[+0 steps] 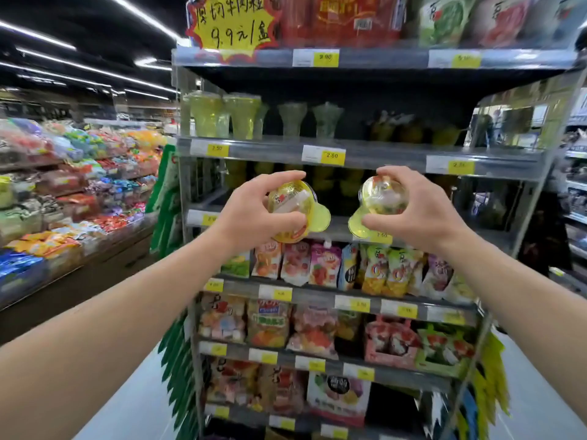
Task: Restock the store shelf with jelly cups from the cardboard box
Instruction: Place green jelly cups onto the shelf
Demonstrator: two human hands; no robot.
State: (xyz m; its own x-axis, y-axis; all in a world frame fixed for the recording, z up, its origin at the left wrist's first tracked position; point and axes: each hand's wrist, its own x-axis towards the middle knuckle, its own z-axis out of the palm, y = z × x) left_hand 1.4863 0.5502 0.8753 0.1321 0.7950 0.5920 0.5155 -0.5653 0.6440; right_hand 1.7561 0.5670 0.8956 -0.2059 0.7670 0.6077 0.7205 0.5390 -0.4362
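Each hand carries one yellow jelly cup, tilted with its lid toward me. My left hand (254,208) grips the left jelly cup (293,204), fingers over its top and thumb beneath. My right hand (413,208) grips the right jelly cup (382,198) the same way. Both cups are held in front of a dim shelf (340,228) where more yellow cups stand further back (324,182). One level up, green-yellow jelly cups (206,114) stand in a row on the shelf (270,149). No cardboard box is in view.
The shelving unit fills the middle; pouches of jelly (324,265) and bagged snacks (270,325) sit on lower levels. A yellow price sign (232,23) hangs at the top. Candy bins (63,185) line the aisle at left. Pale floor (133,408) runs below.
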